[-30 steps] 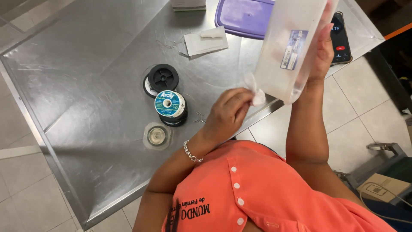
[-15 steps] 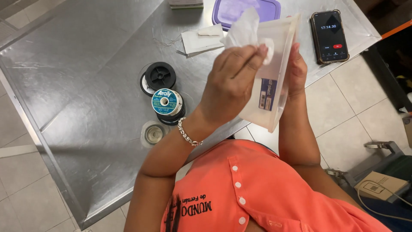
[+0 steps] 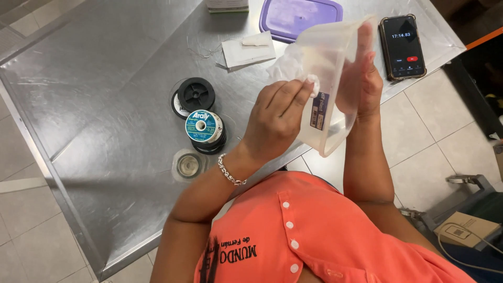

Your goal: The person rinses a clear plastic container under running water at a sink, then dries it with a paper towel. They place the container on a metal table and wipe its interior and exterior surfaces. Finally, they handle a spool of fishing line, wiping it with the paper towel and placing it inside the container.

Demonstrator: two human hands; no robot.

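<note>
Clear plastic container (image 3: 335,68) is gripped by the right hand (image 3: 361,78) above the steel table's (image 3: 105,78) edge; left hand (image 3: 277,118) pinches a white tissue (image 3: 288,65) against it.

table (image 3: 94,94): bare steel, set on a tiled floor | black spool (image 3: 196,94) and blue-labelled spool (image 3: 203,128) just beside each other | small clear round lid (image 3: 188,165) near them | purple lid (image 3: 298,18) at far edge | white paper packet (image 3: 247,51) | phone (image 3: 402,46) with lit screen | cardboard box (image 3: 466,226) on floor
</note>
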